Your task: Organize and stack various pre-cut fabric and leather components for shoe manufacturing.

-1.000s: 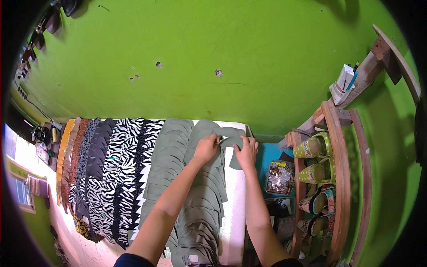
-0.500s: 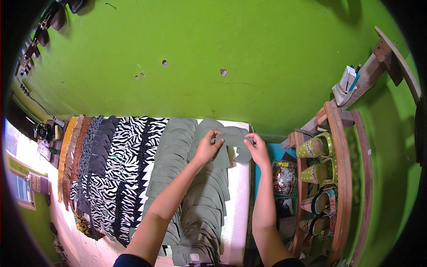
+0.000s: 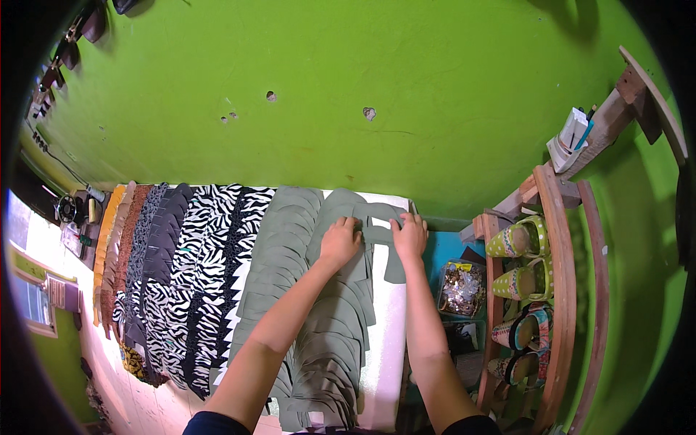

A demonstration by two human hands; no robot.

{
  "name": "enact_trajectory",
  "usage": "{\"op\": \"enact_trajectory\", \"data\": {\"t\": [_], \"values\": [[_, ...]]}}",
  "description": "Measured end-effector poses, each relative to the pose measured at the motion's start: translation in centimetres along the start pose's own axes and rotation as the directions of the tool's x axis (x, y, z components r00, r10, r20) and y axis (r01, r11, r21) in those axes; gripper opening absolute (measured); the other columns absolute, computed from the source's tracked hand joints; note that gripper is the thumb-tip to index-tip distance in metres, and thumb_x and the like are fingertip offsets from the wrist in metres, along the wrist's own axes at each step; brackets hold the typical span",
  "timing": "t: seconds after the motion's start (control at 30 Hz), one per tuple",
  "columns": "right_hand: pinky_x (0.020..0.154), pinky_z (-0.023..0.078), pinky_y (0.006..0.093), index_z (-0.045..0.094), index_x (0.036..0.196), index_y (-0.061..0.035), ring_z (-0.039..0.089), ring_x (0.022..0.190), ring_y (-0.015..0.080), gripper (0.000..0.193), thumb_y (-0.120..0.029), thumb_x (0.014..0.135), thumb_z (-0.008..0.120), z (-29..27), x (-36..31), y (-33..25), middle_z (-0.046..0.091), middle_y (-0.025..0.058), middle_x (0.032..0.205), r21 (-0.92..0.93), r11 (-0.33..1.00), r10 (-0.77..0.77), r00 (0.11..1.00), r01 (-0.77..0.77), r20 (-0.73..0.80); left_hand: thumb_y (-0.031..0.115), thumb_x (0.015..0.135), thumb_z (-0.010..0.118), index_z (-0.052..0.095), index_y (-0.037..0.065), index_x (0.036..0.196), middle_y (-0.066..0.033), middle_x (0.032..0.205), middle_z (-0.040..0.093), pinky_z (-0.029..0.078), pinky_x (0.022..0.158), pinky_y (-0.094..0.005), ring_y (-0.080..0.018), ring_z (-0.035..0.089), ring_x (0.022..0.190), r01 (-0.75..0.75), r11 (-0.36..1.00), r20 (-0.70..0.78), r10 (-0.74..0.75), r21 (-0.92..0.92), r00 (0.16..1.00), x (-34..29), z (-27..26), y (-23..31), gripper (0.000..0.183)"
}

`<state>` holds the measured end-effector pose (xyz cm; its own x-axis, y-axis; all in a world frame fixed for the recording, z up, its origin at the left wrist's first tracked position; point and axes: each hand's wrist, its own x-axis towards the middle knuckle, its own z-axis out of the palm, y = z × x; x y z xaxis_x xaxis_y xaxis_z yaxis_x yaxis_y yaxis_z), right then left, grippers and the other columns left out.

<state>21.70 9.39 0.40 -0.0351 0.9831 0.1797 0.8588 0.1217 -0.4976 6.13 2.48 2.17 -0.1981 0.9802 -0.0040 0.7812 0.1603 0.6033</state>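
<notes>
A curved grey-green piece of sheet material (image 3: 394, 268), cut like a shoe part, spans the gap between my hands at the far right end of the table. My left hand (image 3: 341, 241) is palm down with its fingers bent onto the piece's left side, over a row of like pieces. My right hand (image 3: 410, 235) grips the right side by its upper edge, thumb and fingers drawn together. Below my hands, overlapping grey-green pieces (image 3: 330, 341) run toward me in a long row. A second such row (image 3: 279, 254) lies to its left.
Rows of zebra-print pieces (image 3: 199, 275) and dark, brown and yellow ones cover the table's left. Right of the white tabletop (image 3: 384, 348) stand a plastic box of shiny small items (image 3: 462, 286) and a wooden rack (image 3: 558, 290) with sandals. A green wall (image 3: 312, 145) rises behind.
The piece between my hands has come down flatter onto the table. My hands have turned more palm down, and the view has shifted slightly.
</notes>
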Motion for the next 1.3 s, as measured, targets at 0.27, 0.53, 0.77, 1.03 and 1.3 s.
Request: {"op": "enact_trajectory", "data": {"t": [0.27,0.53,0.77,1.03,1.3], "values": [[0.086,0.038,0.0433,0.061,0.092,-0.0110,0.051,0.100,0.0293,0.016,-0.022,0.080,0.060,0.9,1.4,-0.1,0.058,0.0103,0.097,-0.004,1.000,-0.024,0.998,0.024,0.053,0.018,0.079,0.058,0.055,0.007,0.106,-0.0126,0.104,0.055,0.044,0.084,-0.0398,-0.0319,0.053,0.097,-0.025,1.000,-0.005,0.026,0.015,1.000,0.2,0.9,-0.5,0.029],[0.077,0.038,0.0421,0.059,0.086,-0.0143,0.056,0.092,0.0264,0.007,-0.019,0.081,0.058,0.6,2.8,0.0,0.062,0.0058,0.088,0.100,0.993,-0.071,0.993,0.062,0.092,0.018,0.079,0.059,0.057,0.009,0.106,-0.0115,0.104,0.054,0.044,0.084,-0.0392,-0.0315,0.052,0.098,-0.032,0.999,-0.012,0.032,0.026,0.999,0.5,0.8,-0.8,0.029],[0.079,0.038,0.0406,0.058,0.090,-0.0131,0.051,0.095,0.0261,0.015,-0.024,0.080,0.060,0.5,1.8,-0.4,0.058,0.0053,0.096,-0.074,0.991,-0.117,0.993,0.116,-0.008,0.019,0.079,0.059,0.059,0.009,0.103,-0.0112,0.101,0.055,0.044,0.084,-0.0388,-0.0306,0.053,0.096,-0.036,0.999,-0.006,0.036,0.018,0.999,0.8,1.2,-1.2,0.026],[0.085,0.037,0.0402,0.058,0.099,-0.0118,0.047,0.102,0.0279,0.025,-0.025,0.078,0.063,-1.7,-2.8,-0.2,0.052,0.0082,0.102,-0.012,0.995,-0.101,0.989,0.103,0.105,0.020,0.080,0.058,0.063,0.011,0.101,-0.0089,0.094,0.059,0.042,0.083,-0.0394,-0.0291,0.054,0.094,-0.040,0.993,0.019,0.039,0.107,0.999,0.6,0.8,-1.0,0.024],[0.086,0.039,0.0418,0.057,0.106,-0.0084,0.054,0.100,0.0306,0.033,-0.019,0.076,0.065,-2.1,-1.8,0.4,0.059,0.0148,0.105,0.100,0.993,-0.098,0.944,0.070,0.315,0.020,0.081,0.056,0.060,0.007,0.099,-0.0119,0.100,0.061,0.045,0.079,-0.0396,-0.0308,0.058,0.091,-0.022,1.000,0.101,0.024,-0.019,0.995,0.6,0.2,-0.2,0.022]]}}
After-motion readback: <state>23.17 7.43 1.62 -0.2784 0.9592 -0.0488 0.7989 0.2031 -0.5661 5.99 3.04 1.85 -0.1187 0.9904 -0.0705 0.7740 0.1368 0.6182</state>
